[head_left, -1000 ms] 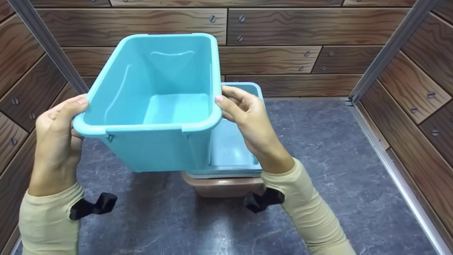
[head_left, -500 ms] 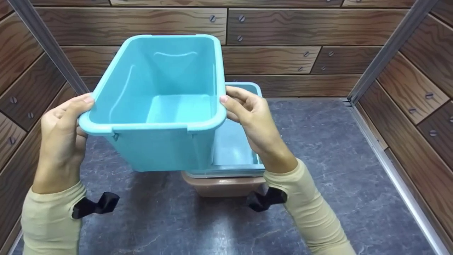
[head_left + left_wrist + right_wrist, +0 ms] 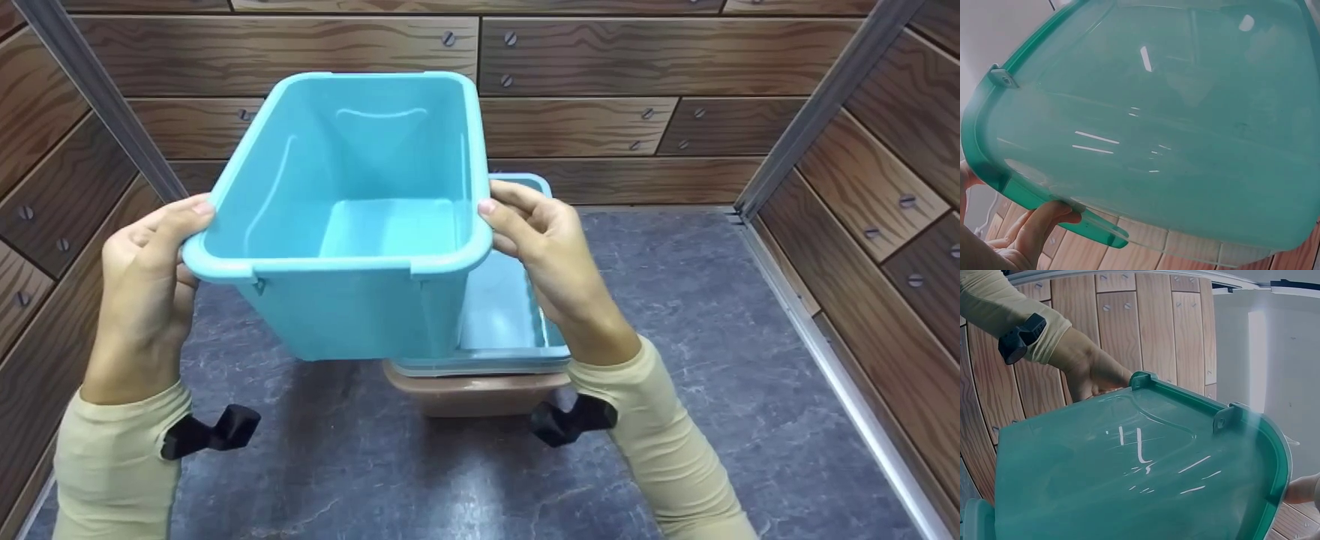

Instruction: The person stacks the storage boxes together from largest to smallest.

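An open turquoise plastic bin [image 3: 360,311] is held up off the floor, its mouth tipped toward me. My left hand [image 3: 146,292] grips its rim near the left front corner, thumb on top; in the left wrist view, fingers [image 3: 1044,222] lie at the rim. My right hand [image 3: 562,262] pinches the rim's right side between thumb and fingers. Inside, the bin holds nothing visible. Below and behind it to the right, partly hidden by the bin and my right hand, a light blue container [image 3: 499,307] sits on a brown bin [image 3: 487,397].
Dark grey marbled flooring [image 3: 712,360] lies under everything. Wood-patterned walls [image 3: 675,56] close in the back and both sides, with metal strips [image 3: 840,382] along the corners and right edge. Black wrist cameras [image 3: 214,433] are strapped over the sleeves.
Both hands have shifted slightly to the right together with the turquoise bin, so it covers more of the light blue container. The stack on the floor stays put.
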{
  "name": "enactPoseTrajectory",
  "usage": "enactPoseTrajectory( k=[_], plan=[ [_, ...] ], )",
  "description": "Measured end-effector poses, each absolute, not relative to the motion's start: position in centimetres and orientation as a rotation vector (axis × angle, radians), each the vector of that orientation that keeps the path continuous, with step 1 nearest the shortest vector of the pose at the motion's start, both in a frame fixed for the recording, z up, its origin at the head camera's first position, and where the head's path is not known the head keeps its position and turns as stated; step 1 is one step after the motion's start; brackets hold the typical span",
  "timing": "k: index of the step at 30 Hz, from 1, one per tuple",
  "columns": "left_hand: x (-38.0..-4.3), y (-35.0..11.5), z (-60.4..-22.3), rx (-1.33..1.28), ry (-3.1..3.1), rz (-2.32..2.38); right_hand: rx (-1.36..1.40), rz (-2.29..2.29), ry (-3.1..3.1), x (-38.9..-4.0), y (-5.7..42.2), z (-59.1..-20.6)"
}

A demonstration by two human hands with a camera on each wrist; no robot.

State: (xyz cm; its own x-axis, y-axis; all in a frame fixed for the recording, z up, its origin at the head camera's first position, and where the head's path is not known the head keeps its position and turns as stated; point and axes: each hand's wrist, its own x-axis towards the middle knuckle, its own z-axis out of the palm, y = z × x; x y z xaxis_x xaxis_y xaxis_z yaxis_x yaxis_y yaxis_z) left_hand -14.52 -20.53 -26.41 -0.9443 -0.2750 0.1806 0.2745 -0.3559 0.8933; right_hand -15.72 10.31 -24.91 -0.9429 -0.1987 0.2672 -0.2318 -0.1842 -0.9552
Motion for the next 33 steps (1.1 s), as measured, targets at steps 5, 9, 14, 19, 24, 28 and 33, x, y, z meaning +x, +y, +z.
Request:
enactPoseTrajectory(
  k=[5,9,14,19,24,28,33],
  plan=[
    [-14.5,-20.3,-26.3,-0.003,-1.534,-2.349,0.519,2.334,-2.003,-15.8,10.6,-25.0],
    [-14.6,-19.9,-26.2,0.006,-1.552,-2.333,0.514,2.331,-1.994,-16.0,10.9,-25.3],
    [-14.6,-19.5,-26.2,0.019,-1.587,-2.301,0.482,2.333,-1.997,-16.0,11.0,-25.1],
    [-14.6,-19.2,-26.2,0.023,-1.598,-2.298,0.453,2.342,-1.99,-16.1,11.3,-25.2],
    [-14.6,-19.0,-26.1,0.019,-1.603,-2.306,0.453,2.342,-1.997,-16.1,11.5,-25.2],
    [-14.6,-18.9,-26.1,0.017,-1.61,-2.311,0.441,2.34,-1.999,-16.2,11.7,-25.2],
    [-14.6,-18.6,-26.2,0.02,-1.619,-2.303,0.434,2.352,-1.978,-16.3,12.0,-25.2]
  ],
)
